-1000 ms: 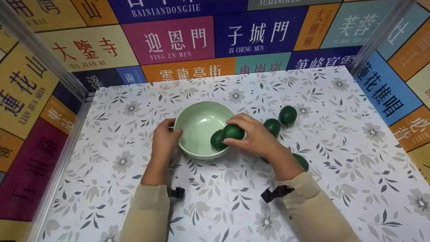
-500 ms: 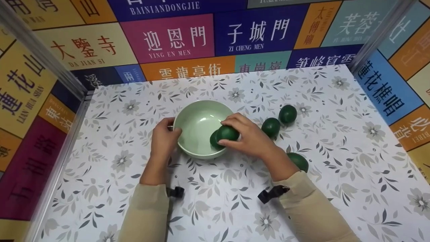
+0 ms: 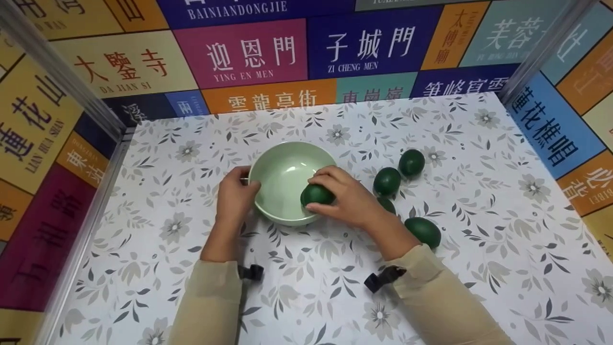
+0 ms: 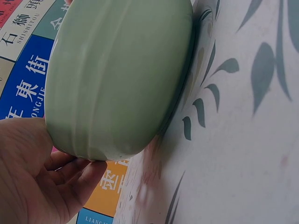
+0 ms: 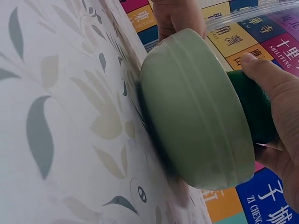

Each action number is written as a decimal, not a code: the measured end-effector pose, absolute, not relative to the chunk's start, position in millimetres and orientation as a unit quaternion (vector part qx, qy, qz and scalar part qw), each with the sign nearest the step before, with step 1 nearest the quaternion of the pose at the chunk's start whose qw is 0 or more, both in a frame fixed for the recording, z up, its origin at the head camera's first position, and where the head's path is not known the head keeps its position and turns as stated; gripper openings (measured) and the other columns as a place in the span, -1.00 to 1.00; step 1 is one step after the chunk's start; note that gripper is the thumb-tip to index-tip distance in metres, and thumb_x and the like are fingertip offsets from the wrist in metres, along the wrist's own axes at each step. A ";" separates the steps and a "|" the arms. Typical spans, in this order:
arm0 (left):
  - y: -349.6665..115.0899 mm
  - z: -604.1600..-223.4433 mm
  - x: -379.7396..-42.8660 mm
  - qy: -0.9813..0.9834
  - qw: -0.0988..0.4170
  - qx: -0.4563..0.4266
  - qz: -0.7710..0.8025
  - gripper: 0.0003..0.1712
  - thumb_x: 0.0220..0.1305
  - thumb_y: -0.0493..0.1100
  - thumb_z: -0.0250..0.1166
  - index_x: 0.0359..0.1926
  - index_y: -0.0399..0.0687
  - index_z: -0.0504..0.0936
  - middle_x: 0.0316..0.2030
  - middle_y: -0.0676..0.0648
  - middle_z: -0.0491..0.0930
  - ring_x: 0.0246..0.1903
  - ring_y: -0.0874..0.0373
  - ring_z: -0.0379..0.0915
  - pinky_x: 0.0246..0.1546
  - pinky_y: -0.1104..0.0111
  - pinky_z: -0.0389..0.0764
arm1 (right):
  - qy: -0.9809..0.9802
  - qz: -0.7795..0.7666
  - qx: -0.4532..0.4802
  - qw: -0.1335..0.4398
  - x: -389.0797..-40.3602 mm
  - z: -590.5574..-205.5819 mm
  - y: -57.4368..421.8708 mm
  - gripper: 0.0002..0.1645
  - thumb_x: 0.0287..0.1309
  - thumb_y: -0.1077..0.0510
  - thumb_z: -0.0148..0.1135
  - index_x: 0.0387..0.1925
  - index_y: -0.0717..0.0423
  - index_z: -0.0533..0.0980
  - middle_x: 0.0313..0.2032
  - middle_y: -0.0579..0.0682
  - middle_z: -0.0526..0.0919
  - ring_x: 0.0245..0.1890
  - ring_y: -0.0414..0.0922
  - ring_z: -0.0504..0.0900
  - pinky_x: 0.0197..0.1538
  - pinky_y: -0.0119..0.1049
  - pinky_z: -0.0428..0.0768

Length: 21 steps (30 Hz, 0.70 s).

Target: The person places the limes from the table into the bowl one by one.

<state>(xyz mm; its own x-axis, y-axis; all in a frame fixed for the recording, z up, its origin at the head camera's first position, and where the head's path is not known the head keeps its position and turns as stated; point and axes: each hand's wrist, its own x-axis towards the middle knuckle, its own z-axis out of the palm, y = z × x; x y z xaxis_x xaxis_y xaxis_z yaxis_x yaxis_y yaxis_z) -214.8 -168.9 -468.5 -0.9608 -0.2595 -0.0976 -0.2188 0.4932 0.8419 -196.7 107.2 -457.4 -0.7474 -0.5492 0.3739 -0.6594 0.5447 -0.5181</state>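
pink panel (image 3: 242, 56) reads "ying en men" — blue panel (image 3: 372, 42), "zi cheng men".

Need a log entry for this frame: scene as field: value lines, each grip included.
left grip: holds bowl at its left rim
right grip: holds one green oval at bowl's right side
bowl: pale green, mouth up, on table
loose ovals: four, dark green, on table, right of bowl
bowl contents: unclear, partly blocked by held oval
table cover: white, grey floral print
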 end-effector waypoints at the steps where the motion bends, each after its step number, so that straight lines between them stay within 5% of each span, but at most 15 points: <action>1: -168.6 -468.3 -214.9 -0.864 0.019 0.139 -0.484 -0.43 0.21 -0.22 0.26 0.28 -0.08 0.60 0.13 -0.10 0.66 0.04 0.04 0.58 0.09 0.20 0.61 | -0.875 0.329 0.344 0.083 -196.9 -458.1 107.3 -0.34 0.17 -0.21 0.48 0.20 0.03 0.61 0.21 0.10 0.52 0.23 0.05 0.55 0.29 -0.02 0.58; 12: -168.7 -467.9 -216.1 -0.864 0.023 0.133 -0.485 -0.46 0.21 -0.22 0.27 0.25 -0.09 0.62 0.10 -0.10 0.67 0.02 0.05 0.58 0.10 0.21 0.60 | -0.874 0.320 0.355 0.085 -198.6 -462.1 105.7 -0.45 0.17 -0.20 0.47 0.12 -0.05 0.65 0.20 0.09 0.53 0.24 0.04 0.54 0.28 -0.04 0.58; 21: -170.2 -469.0 -214.7 -0.862 0.029 0.128 -0.490 -0.46 0.20 -0.22 0.25 0.24 -0.10 0.63 0.09 -0.10 0.68 0.02 0.04 0.58 0.10 0.20 0.60 | -0.869 0.335 0.362 0.035 -198.6 -459.1 107.8 -0.45 0.22 -0.06 0.44 0.21 -0.04 0.61 0.27 0.09 0.49 0.31 0.03 0.49 0.35 -0.10 0.55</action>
